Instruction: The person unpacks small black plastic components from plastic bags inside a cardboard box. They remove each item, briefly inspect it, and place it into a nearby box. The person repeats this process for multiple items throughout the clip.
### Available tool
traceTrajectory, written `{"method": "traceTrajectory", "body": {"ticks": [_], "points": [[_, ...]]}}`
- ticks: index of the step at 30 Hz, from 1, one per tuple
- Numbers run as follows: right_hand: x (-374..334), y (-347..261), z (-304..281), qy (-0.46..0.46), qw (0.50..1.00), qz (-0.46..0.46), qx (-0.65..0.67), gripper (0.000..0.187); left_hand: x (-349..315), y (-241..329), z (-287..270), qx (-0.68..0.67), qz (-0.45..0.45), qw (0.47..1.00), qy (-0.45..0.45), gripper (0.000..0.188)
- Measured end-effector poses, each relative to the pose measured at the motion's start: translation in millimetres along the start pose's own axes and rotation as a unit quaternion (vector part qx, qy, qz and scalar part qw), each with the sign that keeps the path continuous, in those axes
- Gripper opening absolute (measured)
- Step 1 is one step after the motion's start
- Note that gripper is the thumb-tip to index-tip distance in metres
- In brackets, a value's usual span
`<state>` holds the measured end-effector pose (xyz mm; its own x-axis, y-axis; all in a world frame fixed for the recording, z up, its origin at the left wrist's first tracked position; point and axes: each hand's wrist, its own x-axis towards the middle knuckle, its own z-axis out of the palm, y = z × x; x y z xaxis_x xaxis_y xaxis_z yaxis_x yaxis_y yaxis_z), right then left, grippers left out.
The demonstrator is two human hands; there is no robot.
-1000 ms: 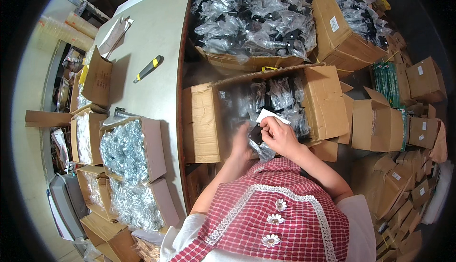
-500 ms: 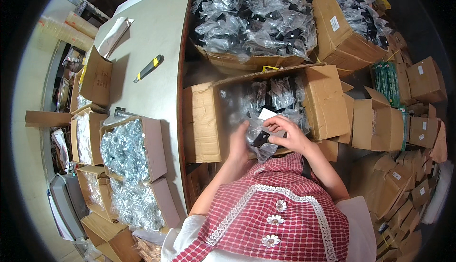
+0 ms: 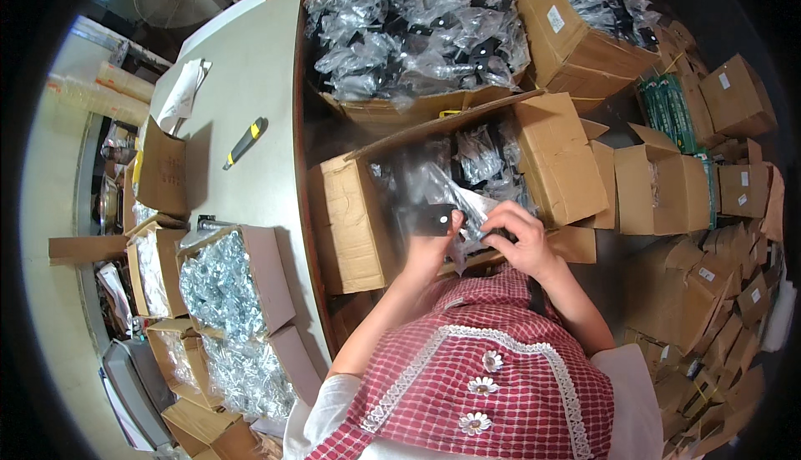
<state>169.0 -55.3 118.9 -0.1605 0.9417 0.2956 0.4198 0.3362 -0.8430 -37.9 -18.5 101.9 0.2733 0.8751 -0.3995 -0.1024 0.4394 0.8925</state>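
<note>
My left hand (image 3: 435, 247) is closed on a flat black piece (image 3: 432, 220) with a round hole near its end, held with the thumb over the open carton. My right hand (image 3: 524, 240) pinches the edge of a clear plastic bag (image 3: 464, 251), its fingers curled. Between the two hands a white sheet or strip (image 3: 476, 201) slants beside the bag; whether it lies inside the bag I cannot tell. Below them, the open carton (image 3: 349, 235) holds several bagged dark parts (image 3: 478, 158).
A heaped carton of bagged black parts (image 3: 417, 35) stands beyond, with another carton (image 3: 555, 30) right of it. On the grey table (image 3: 250, 80) at left lie a yellow-black utility knife (image 3: 245, 143) and boxes of bagged metal hardware (image 3: 221, 281). Stacked cartons (image 3: 692, 310) fill the right.
The black piece has shifted left into my left hand, its holed end now by my thumb. My right hand has moved slightly right, bag edge in its fingers. The view has tilted a little.
</note>
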Motion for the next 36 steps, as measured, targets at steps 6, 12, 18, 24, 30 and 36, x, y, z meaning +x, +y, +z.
{"method": "traceTrajectory", "body": {"ticks": [6, 12, 18, 24, 30, 36], "points": [[15.5, 7.8, -35.0, 0.015, 0.928, 0.199, 0.314, 0.015, 3.2, 17.7, 13.5, 0.005, 0.042, 0.992, 0.120, 0.034], [10.7, 3.4, -79.4, -0.037, 0.855, 0.250, 0.453, 0.023, -13.4, 43.4, 70.2, 0.013, 0.177, 0.984, -0.005, 0.057], [-19.9, 11.0, -145.5, -0.053, 0.833, 0.257, 0.487, 0.044, -6.6, 50.0, 162.2, -0.042, 0.130, 0.978, -0.154, 0.085], [-99.0, 29.8, -205.7, 0.036, 0.844, 0.259, 0.467, 0.057, 37.9, 15.0, 232.9, 0.082, 0.128, 0.905, -0.398, 0.096], [-186.2, 68.0, -233.2, 0.098, 0.833, 0.391, 0.378, 0.062, 48.7, -35.0, 330.4, 0.323, 0.269, 0.746, -0.516, 0.099], [-231.8, 137.5, -256.6, 0.236, 0.700, 0.518, 0.432, 0.039, 90.4, -105.5, 397.7, 0.436, 0.241, 0.730, -0.469, 0.100]]}}
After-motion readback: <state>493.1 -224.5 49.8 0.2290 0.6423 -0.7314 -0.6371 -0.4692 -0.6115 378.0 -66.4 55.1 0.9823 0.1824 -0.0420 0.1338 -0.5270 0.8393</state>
